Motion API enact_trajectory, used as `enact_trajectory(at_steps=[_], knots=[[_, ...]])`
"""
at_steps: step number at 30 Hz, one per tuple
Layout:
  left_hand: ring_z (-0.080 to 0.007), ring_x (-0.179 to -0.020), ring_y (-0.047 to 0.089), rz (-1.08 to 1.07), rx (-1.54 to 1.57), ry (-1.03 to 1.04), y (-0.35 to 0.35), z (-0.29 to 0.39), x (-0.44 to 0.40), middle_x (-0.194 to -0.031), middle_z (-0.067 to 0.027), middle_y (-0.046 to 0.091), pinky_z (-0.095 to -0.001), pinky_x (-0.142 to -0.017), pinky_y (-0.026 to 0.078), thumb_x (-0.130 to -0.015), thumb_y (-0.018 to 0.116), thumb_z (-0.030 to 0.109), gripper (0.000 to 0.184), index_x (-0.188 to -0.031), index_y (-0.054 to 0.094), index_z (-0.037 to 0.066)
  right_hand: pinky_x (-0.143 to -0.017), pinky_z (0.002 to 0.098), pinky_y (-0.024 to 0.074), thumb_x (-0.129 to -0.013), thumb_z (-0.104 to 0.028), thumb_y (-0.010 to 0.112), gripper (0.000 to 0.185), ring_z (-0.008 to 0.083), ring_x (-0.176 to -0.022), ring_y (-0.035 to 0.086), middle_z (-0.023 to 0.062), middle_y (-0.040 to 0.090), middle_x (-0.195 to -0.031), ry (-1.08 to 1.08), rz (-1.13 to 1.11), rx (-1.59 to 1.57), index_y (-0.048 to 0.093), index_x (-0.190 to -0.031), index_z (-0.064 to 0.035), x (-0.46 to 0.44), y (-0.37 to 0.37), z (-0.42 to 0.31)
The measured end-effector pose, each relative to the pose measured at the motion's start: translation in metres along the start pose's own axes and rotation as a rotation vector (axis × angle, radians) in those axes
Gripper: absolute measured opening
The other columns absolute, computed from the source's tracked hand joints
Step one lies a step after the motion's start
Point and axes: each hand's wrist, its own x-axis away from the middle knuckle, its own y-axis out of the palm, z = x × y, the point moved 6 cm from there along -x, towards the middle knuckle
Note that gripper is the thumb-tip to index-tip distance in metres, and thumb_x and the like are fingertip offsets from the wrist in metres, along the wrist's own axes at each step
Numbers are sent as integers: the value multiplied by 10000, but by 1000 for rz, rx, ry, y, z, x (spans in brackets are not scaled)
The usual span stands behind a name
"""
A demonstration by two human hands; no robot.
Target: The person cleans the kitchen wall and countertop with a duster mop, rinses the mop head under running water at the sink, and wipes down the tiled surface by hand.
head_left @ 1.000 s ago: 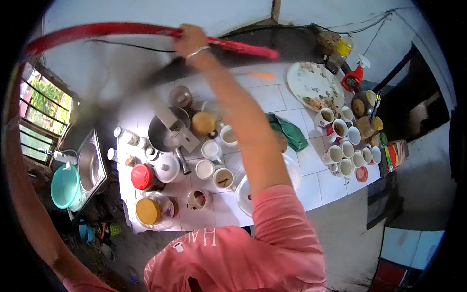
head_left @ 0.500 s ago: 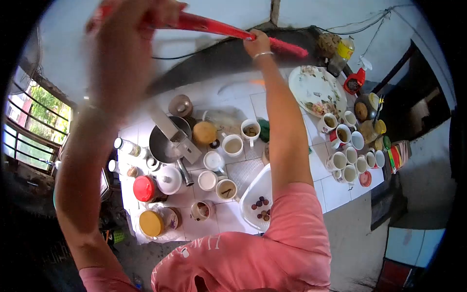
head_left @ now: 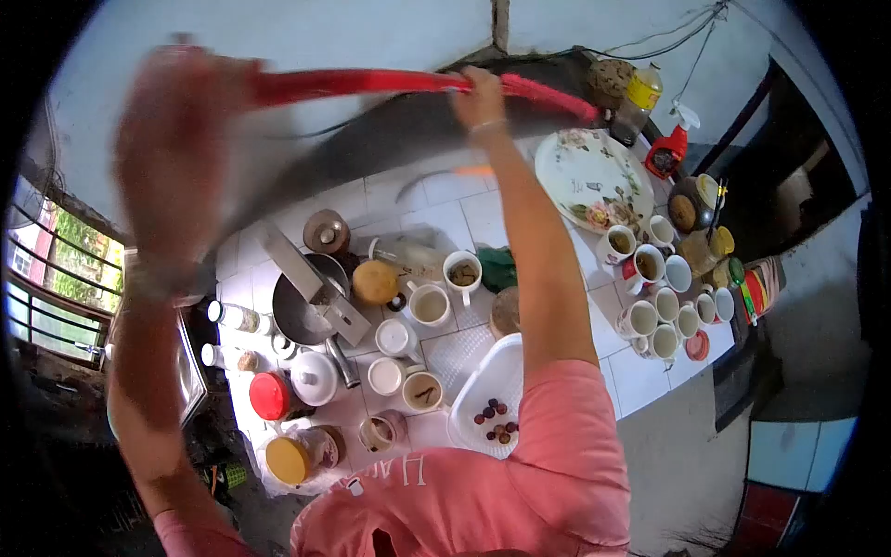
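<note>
A long red stick with a fuzzy pink-red end, like a duster point(head_left: 371, 84), is held crosswise high above the table against the wall. My right hand point(head_left: 479, 98) is closed around it, near where the fuzzy part begins. At the other end, my left hand point(head_left: 176, 139) grips the stick, though motion blurs its fingers. The fuzzy end points right, toward a bottle with a yellow label point(head_left: 640, 97). Below my hands is a white-tiled table point(head_left: 436, 190) crowded with kitchenware.
A metal pan point(head_left: 295, 311), several mugs point(head_left: 430, 304), lidded jars point(head_left: 288, 461) and a white basket point(head_left: 473, 399) with small dark round fruits stand close to me. Further right are a floral platter point(head_left: 594, 181), a red spray bottle point(head_left: 670, 148) and more mugs. A barred window point(head_left: 70, 251) is at left.
My left hand has moved left and down, bringing the stick closer to level. My right hand has shifted slightly left and still holds it. The view has shifted slightly.
</note>
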Motion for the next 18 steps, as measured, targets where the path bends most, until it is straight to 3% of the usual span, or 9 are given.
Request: enact_trajectory(at_steps=[2,5,6,8,9,11,12,15,18], knots=[[-186,-725,444,-34,261,55,46,23,-2,-819,-76,494,-384,-887,396,-970,339,210,269,-878,509,23,-675,461,432,-663,-94,649,100,383,-732,554,195,573,-701,41,18,43,585,-688,-22,-7,-4,22],[-171,-647,365,-18,266,-130,50,9,-8,-671,-34,352,-418,-891,368,-971,318,170,269,-729,375,68,-676,451,436,-669,-96,652,106,379,-751,555,197,576,-722,54,34,56,589,-699,-15,-7,3,25],[-174,-645,362,1,319,-125,46,14,-6,-668,-35,351,-411,-878,369,-972,314,169,264,-736,375,69,-680,447,439,-675,-100,654,110,377,-758,555,199,578,-733,48,9,36,593,-707,-15,-10,10,19],[-169,-633,357,57,755,-324,46,17,5,-665,-37,350,-391,-832,372,-974,300,173,252,-755,375,75,-715,434,451,-691,-132,670,128,373,-793,558,202,582,-745,121,-84,-37,611,-735,-28,-10,21,14],[-161,-640,373,3,717,-234,52,23,9,-673,-36,373,-391,-796,382,-969,333,186,244,-757,392,80,-727,432,452,-691,-143,675,132,370,-806,560,200,584,-762,135,-113,-57,615,-742,-37,-9,24,22],[-125,-658,522,31,943,-90,83,24,14,-758,-75,563,-269,-588,447,-922,441,85,116,-839,515,51,-749,427,456,-690,-164,687,142,365,-831,563,196,590,-797,161,-167,-103,622,-754,-56,-6,35,45],[-116,-651,511,29,932,-195,100,23,19,-753,-69,559,-269,-579,425,-923,449,94,118,-826,503,55,-776,418,462,-687,-179,694,165,350,-862,568,165,600,-874,146,-223,-24,624,-796,-78,-9,36,58],[-112,-663,509,54,864,-225,136,0,28,-755,-58,560,-314,-719,444,-915,493,112,118,-814,493,52,-793,407,471,-686,-183,696,198,323,-905,565,124,601,-937,345,-410,205,617,-847,-100,-14,24,85],[-118,-686,530,197,880,-218,182,-19,35,-764,-53,577,-331,-822,437,-886,518,72,82,-809,527,44,-801,402,481,-696,-246,681,216,285,-982,552,87,604,-955,158,-416,288,608,-862,-128,-18,30,87]])
